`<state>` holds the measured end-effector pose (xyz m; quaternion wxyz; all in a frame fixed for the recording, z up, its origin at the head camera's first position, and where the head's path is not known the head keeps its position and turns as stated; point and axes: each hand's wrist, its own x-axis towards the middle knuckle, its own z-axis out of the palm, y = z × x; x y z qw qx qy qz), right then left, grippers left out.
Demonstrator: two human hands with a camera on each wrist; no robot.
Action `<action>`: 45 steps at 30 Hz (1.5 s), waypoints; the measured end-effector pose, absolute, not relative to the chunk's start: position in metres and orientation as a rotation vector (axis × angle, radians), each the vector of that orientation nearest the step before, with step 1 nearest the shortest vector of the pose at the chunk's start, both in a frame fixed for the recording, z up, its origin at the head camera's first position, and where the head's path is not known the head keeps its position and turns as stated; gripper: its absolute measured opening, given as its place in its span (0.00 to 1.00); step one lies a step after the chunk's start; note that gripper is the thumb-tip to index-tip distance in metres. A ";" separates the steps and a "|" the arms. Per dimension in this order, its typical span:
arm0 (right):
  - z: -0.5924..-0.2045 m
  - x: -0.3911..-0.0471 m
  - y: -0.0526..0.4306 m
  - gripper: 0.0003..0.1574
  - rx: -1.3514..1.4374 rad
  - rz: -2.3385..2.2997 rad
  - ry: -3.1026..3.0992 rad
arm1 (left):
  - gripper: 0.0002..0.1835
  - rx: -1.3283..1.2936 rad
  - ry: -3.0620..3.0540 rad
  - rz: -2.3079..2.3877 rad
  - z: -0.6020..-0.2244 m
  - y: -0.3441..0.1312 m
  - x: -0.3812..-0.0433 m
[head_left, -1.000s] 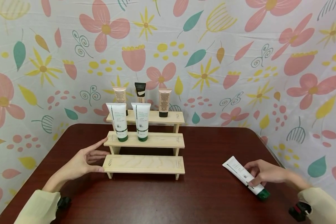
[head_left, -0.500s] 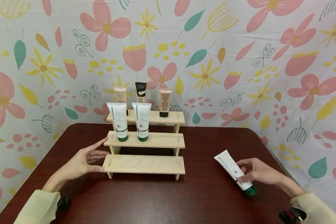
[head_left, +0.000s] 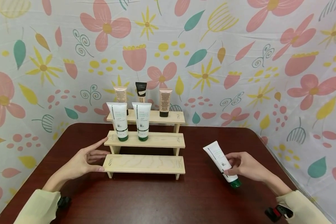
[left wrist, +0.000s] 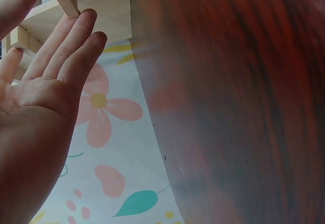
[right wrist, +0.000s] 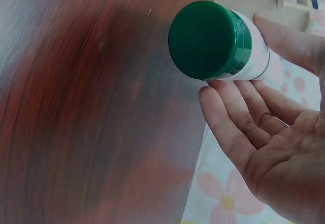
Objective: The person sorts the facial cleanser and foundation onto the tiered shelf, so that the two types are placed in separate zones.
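My right hand [head_left: 245, 166] pinches a white squeeze tube [head_left: 219, 159] between thumb and fingers, to the right of a three-step wooden rack [head_left: 145, 163]. The tube tilts, its flat end up and left. Its green cap [right wrist: 203, 41] faces the camera in the right wrist view. At the rack's left side, my left hand [head_left: 81, 161] rests its fairly straight fingers [left wrist: 76, 46] and thumb against the wood. Two similar white tubes with green caps, a left one [head_left: 119, 121] and a right one [head_left: 142, 120], stand upright on the middle step.
On the top step stand a beige tube [head_left: 164, 102] at the right, a black-topped tube [head_left: 141, 91] and another beige tube [head_left: 121, 95], partly hidden by the white ones. A dark red-brown table [head_left: 145, 199] lies beneath, with a flowered cloth [head_left: 207, 40] behind it.
My right hand has carried the white tube leftward and a little away from me, towards the rack, and the tube has tipped more upright. The left hand and rack have stayed put.
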<state>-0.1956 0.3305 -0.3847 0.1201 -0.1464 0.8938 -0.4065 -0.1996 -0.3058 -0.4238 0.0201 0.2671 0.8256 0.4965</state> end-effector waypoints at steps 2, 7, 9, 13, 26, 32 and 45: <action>-0.384 -0.196 0.324 0.37 -0.460 -1.190 2.640 | 0.60 0.826 2.563 1.538 -0.423 -0.306 -0.200; -0.382 -0.194 0.310 0.33 -0.511 -1.206 2.712 | 0.60 0.820 2.569 1.536 -0.423 -0.306 -0.200; -0.382 -0.194 0.304 0.32 -0.501 -1.222 2.738 | 0.60 0.818 2.569 1.538 -0.423 -0.306 -0.200; -0.380 -0.195 0.295 0.32 -0.499 -1.258 2.799 | 0.60 0.818 2.566 1.538 -0.425 -0.307 -0.200; -0.366 -0.196 0.259 0.34 -0.500 -1.359 2.914 | 0.60 0.827 2.570 1.534 -0.425 -0.307 -0.201; -0.361 -0.202 0.243 0.31 -0.544 -1.427 2.928 | 0.60 0.826 2.563 1.535 -0.425 -0.307 -0.201; -0.342 -0.209 0.193 0.35 -0.588 -1.557 2.947 | 0.60 0.813 2.568 1.539 -0.425 -0.306 -0.201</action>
